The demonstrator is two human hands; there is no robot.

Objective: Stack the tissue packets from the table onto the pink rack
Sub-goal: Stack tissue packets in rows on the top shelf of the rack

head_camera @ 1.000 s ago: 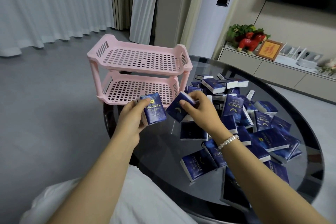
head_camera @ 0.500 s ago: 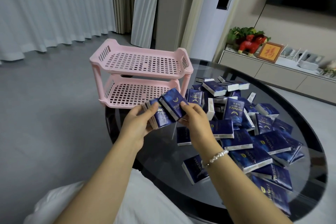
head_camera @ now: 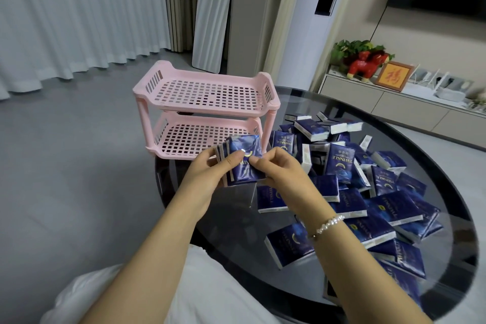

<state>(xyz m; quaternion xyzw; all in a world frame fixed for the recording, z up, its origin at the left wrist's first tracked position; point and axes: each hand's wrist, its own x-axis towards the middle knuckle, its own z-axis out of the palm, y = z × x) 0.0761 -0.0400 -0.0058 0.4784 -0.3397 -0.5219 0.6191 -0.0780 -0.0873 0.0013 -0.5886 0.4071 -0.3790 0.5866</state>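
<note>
Beyond my fingers, the round dark glass table [head_camera: 302,102] carried the two-tier pink plastic lattice rack [head_camera: 207,95], both shelves bare. Right of them lay the loose dark-blue tissue packets [head_camera: 378,208]. A second earlier my right hand [head_camera: 282,173] held one apart; now it and my left hand [head_camera: 210,173] pinched the gathered bundle [head_camera: 244,163], ready for shelving. Packets read "TWINKLE".
</note>
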